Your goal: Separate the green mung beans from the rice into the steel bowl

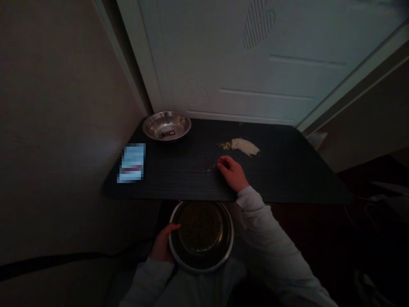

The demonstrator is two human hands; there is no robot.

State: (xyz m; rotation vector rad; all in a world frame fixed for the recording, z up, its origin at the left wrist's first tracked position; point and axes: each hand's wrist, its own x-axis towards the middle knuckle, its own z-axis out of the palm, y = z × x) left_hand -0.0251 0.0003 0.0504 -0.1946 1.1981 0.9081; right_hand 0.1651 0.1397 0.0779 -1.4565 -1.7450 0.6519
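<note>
My left hand [162,246] grips the left rim of a steel bowl [223,256] held below the near edge of a dark table [179,179]; the bowl holds a layer of small dark grains. My right hand [232,172] rests on the table with its fingers curled and pressed to the surface, beside a few scattered grains [209,169]. Farther back lies a small pile of white grains [244,146] with some darker bits at its left end [224,145].
An empty steel bowl [166,125] stands at the table's far left corner. A blurred pale card or packet [131,163] lies near the left edge. A white door [255,64] stands behind the table, a wall to the left. The room is dim.
</note>
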